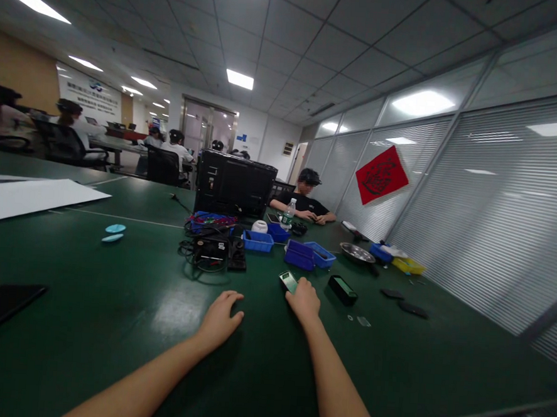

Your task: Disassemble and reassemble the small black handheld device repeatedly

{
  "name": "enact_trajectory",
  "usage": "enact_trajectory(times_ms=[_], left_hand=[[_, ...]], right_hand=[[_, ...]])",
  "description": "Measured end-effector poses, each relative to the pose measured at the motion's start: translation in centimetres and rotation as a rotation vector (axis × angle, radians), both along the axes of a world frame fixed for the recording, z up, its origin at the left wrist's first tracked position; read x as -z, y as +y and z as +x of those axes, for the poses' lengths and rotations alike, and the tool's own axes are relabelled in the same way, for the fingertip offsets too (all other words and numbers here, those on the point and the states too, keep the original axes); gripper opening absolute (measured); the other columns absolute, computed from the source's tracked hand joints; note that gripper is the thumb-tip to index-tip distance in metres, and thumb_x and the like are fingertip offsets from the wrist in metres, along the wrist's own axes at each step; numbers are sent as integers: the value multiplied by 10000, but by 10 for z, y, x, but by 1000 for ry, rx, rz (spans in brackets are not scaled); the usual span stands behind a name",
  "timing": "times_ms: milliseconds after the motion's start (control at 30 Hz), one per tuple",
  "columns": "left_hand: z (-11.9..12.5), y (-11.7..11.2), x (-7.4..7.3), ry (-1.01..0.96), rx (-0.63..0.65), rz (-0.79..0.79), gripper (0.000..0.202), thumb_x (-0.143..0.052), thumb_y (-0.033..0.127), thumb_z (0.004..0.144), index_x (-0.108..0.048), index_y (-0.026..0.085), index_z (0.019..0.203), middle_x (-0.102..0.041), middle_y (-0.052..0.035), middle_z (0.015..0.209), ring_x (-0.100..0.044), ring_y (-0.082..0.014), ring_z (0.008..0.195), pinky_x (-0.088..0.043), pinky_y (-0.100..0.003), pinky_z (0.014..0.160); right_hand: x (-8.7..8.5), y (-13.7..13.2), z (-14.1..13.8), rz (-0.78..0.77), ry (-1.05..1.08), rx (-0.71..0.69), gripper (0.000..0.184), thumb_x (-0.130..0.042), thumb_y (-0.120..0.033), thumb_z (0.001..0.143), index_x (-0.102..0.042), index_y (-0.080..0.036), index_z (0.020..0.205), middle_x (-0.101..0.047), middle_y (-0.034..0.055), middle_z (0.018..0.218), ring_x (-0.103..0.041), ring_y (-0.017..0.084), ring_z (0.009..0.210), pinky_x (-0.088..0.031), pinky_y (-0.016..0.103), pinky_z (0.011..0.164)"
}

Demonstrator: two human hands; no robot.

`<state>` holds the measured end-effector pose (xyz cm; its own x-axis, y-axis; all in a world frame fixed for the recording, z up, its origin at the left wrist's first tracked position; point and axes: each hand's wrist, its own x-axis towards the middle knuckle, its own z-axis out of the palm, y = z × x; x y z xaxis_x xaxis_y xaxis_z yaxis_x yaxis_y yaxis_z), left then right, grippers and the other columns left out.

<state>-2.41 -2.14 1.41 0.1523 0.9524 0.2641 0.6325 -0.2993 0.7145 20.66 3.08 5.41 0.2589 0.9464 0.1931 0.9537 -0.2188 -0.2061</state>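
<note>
My right hand grips the near end of a small rectangular device with a pale, shiny greenish face and dark edges. The fingers cover its lower right part, and its exact kind cannot be made out. Resting over the green table, my left hand is open and holds nothing, thumb apart from the fingers. Just right of my right hand lies a black box with a greenish inner face. A small ring and a clear flat piece lie nearer me.
Beyond my hands are blue trays, a black boxy unit with cables, a monitor and a bottle. A metal bowl and dark flat pieces lie to the right. Across the table sits a person.
</note>
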Motion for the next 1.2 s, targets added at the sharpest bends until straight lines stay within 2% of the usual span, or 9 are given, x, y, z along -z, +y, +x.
enact_trajectory(times_ms=[133, 267, 400, 567, 1067, 1200], left_hand=[[0, 1, 3, 6, 14, 14, 382, -495, 251, 707, -550, 201, 1082, -493, -61, 1184, -461, -191, 1104, -353, -308, 933], [-1, 2, 3, 9, 20, 12, 382, -498, 248, 706, -553, 204, 1082, -494, -58, 1185, -462, -186, 1106, -345, -300, 942], [0, 1, 0, 16, 19, 9, 375, -503, 240, 701, -559, 197, 1069, -501, -59, 1174, -466, -186, 1098, -336, -297, 955], [0, -2, -3, 25, 22, 6, 358, -506, 225, 699, -565, 185, 1050, -512, -61, 1156, -474, -182, 1085, -340, -301, 957], [-1, 1, 3, 29, 21, 13, 369, -510, 241, 700, -560, 191, 1062, -502, -61, 1167, -467, -185, 1088, -332, -311, 964], [-1, 2, 4, 23, 29, 5, 369, -507, 234, 705, -554, 204, 1069, -496, -54, 1178, -460, -183, 1098, -330, -317, 965]], right_hand=[[0, 3, 13, -24, 22, 34, 494, -517, -455, 713, -449, -128, 1077, -515, 174, 1089, -522, 291, 978, -427, 372, 710], [-2, 6, 17, -116, 123, 25, 514, -405, -552, 761, -478, -138, 1058, -560, 168, 1040, -556, 282, 931, -430, 372, 693], [-5, 8, 19, -172, 155, 38, 467, -359, -535, 790, -528, -149, 990, -588, 160, 1011, -567, 276, 922, -431, 361, 684], [-4, 10, 21, -194, 144, 56, 450, -381, -529, 776, -538, -150, 962, -597, 157, 1008, -569, 274, 932, -433, 350, 689], [-2, 3, 3, -62, 75, -17, 433, -492, -443, 739, -445, -142, 1047, -522, 147, 1065, -559, 248, 898, -434, 314, 669], [0, 0, -5, -6, -1, -71, 474, -572, -388, 700, -419, -158, 1085, -499, 132, 1085, -522, 251, 950, -432, 307, 681]])
